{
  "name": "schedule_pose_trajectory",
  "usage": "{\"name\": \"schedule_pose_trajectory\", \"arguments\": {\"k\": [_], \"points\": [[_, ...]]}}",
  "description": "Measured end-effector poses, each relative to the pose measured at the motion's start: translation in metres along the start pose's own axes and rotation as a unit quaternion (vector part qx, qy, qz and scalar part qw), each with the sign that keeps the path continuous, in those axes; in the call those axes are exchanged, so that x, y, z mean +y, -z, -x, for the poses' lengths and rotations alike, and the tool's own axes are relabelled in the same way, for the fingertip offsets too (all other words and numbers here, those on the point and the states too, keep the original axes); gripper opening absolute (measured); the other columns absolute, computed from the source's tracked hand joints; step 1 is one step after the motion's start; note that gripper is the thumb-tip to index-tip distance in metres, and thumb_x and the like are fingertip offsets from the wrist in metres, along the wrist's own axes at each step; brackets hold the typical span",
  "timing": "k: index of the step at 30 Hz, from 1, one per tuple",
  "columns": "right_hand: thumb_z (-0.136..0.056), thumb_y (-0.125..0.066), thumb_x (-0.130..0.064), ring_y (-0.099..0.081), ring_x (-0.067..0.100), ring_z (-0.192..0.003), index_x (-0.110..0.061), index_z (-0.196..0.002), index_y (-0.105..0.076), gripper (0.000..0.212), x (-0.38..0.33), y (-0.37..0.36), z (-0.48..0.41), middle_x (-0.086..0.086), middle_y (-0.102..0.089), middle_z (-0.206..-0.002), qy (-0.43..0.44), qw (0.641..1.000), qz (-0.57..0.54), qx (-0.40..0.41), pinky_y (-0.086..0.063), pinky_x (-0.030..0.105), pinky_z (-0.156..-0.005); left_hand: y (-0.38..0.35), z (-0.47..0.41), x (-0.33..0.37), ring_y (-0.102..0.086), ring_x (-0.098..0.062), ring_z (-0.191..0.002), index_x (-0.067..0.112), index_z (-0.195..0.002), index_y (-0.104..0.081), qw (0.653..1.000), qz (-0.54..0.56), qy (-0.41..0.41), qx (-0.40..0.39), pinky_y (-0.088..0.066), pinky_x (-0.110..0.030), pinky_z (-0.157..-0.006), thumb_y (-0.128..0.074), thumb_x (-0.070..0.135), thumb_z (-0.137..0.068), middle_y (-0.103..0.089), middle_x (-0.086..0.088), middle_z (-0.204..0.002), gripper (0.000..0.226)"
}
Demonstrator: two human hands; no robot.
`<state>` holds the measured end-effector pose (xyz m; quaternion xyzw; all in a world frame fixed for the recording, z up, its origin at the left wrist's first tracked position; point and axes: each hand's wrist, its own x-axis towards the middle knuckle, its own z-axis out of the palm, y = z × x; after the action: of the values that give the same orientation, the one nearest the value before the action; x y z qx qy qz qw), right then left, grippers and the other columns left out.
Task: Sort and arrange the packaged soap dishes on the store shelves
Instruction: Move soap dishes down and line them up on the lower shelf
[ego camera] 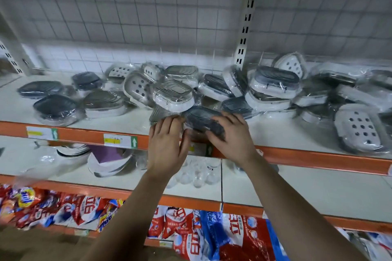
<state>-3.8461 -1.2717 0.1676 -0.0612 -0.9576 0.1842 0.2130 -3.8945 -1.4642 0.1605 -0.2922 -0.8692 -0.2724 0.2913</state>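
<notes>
Several soap dishes in clear plastic wrap lie jumbled across the upper shelf (286, 133), some dark-lidded, some white with holes. At the shelf's front edge a dark grey-lidded dish (201, 119) is held between both hands. My right hand (232, 133) grips its right end, fingers curled over the lid. My left hand (167, 144) touches its left end with the fingertips, over another wrapped dish (158, 114). Just behind stands a white dish with a grey lid (172, 94). A white perforated dish (360, 128) lies upside down at the right.
An orange shelf rail (84, 136) carries price labels. The shelf below holds white plastic items (106, 161) and clear cups (197, 174). Red and blue detergent bags (212, 237) fill the lowest shelf. A slotted white upright (244, 34) and wire-grid back panel stand behind.
</notes>
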Motion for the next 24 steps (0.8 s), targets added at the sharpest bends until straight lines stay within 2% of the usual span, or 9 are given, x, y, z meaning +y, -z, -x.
{"name": "schedule_pose_trajectory", "arguments": {"k": [4,8,11,15,17,20,24], "points": [[-0.078,-0.045,-0.066,-0.051,0.027,-0.109,-0.028,-0.112,-0.062,0.054,0.003,-0.006,-0.012,-0.003,-0.066,-0.118,-0.006,1.0,0.009,-0.002,-0.038,0.036,-0.091,-0.005,-0.003,-0.004,-0.056,-0.027,-0.099,0.011,-0.112,-0.062,1.0,0.008,-0.004,-0.009,-0.04,-0.039,-0.087,-0.042,0.032,-0.097,-0.063,-0.005,-0.11,0.033],[-0.071,-0.047,-0.066,-0.046,0.023,-0.106,-0.027,-0.104,-0.063,0.053,0.003,-0.007,-0.016,-0.004,-0.064,-0.111,-0.011,1.0,-0.02,0.016,-0.029,0.029,-0.084,-0.006,-0.004,-0.006,-0.056,-0.026,-0.099,0.011,-0.112,-0.063,1.0,0.012,-0.011,-0.013,-0.039,-0.037,-0.088,-0.042,0.032,-0.097,-0.063,-0.005,-0.109,0.033],[-0.068,-0.051,-0.065,-0.044,0.024,-0.11,-0.025,-0.102,-0.063,0.053,0.001,-0.004,-0.016,0.0,-0.06,-0.113,-0.021,0.998,-0.046,0.024,-0.031,0.031,-0.087,-0.007,-0.004,-0.007,-0.056,-0.026,-0.1,0.011,-0.113,-0.063,1.0,0.022,-0.011,-0.006,-0.039,-0.037,-0.089,-0.042,0.031,-0.098,-0.063,-0.005,-0.109,0.032],[-0.072,-0.073,-0.049,-0.051,0.024,-0.107,-0.023,-0.101,-0.062,0.041,-0.001,0.004,-0.012,0.004,-0.056,-0.111,-0.026,0.995,-0.094,0.038,-0.045,0.041,-0.092,-0.007,-0.005,-0.004,-0.056,-0.027,-0.102,0.011,-0.112,-0.063,1.0,0.028,-0.013,0.003,-0.039,-0.037,-0.09,-0.044,0.029,-0.096,-0.063,-0.006,-0.11,0.031],[-0.074,-0.079,-0.042,-0.054,0.022,-0.104,-0.021,-0.102,-0.063,0.038,-0.001,0.007,-0.011,0.003,-0.056,-0.108,-0.024,0.993,-0.104,0.043,-0.047,0.037,-0.089,-0.007,-0.007,-0.002,-0.056,-0.028,-0.102,0.01,-0.112,-0.063,0.999,0.032,-0.012,0.003,-0.04,-0.039,-0.091,-0.043,0.029,-0.097,-0.063,-0.007,-0.111,0.031],[-0.076,-0.08,-0.04,-0.055,0.018,-0.102,-0.021,-0.1,-0.065,0.035,-0.002,0.014,-0.009,0.001,-0.057,-0.106,-0.027,0.989,-0.127,0.076,-0.044,0.028,-0.084,-0.006,-0.009,0.003,-0.056,-0.028,-0.102,0.01,-0.111,-0.063,0.999,0.035,-0.012,0.008,-0.04,-0.039,-0.09,-0.042,0.03,-0.097,-0.063,-0.007,-0.11,0.033],[-0.075,-0.069,-0.047,-0.053,0.019,-0.115,-0.02,-0.106,-0.07,0.041,0.0,0.025,-0.007,-0.001,-0.058,-0.12,-0.013,0.981,-0.159,0.112,-0.038,0.024,-0.098,-0.008,-0.014,0.013,-0.055,-0.026,-0.101,0.009,-0.109,-0.063,0.998,0.047,-0.021,0.036,-0.038,-0.037,-0.089,-0.044,0.027,-0.095,-0.063,-0.007,-0.11,0.03]]}}
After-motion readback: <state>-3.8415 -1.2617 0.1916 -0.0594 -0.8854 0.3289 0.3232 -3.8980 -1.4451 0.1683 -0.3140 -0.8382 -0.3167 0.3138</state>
